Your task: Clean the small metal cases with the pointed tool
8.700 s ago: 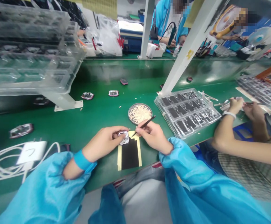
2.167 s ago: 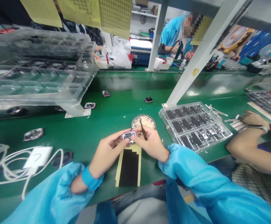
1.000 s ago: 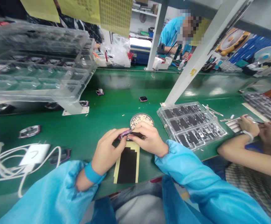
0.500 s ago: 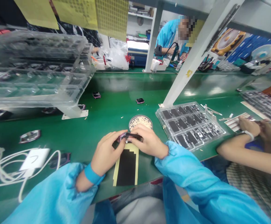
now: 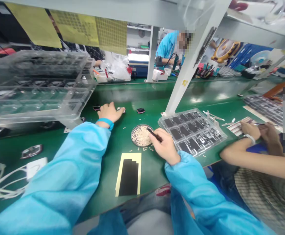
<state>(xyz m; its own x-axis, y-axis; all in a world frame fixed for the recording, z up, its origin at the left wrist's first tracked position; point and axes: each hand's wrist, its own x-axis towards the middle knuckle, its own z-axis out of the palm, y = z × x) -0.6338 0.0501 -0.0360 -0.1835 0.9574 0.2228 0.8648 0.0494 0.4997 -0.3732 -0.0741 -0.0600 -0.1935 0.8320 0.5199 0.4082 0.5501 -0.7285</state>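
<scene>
My left hand (image 5: 109,112) reaches to the back of the green bench with its fingers apart. A small pale part (image 5: 121,110) lies between its thumb and forefinger, and a dark part (image 5: 96,108) is by its other side. Closed around a slim dark tool (image 5: 154,134), my right hand (image 5: 165,147) is just right of the round dish (image 5: 142,135), the tool's tip over its rim. The dish holds many small cream-coloured bits. Nearer me lies a yellow sheet (image 5: 139,158) with black strips (image 5: 129,178) on it.
A clear tray (image 5: 193,130) of dark parts lies to the right, beside a post (image 5: 181,85). Clear trays (image 5: 39,98) are stacked on the left above white cables (image 5: 7,186). Another small part (image 5: 141,110) lies at the back. A person's hands (image 5: 251,130) work at far right.
My left hand has left the small part and tool it was near in the middle and moved forward and left. My right hand has shifted right, beside the dish. The view has tilted slightly.
</scene>
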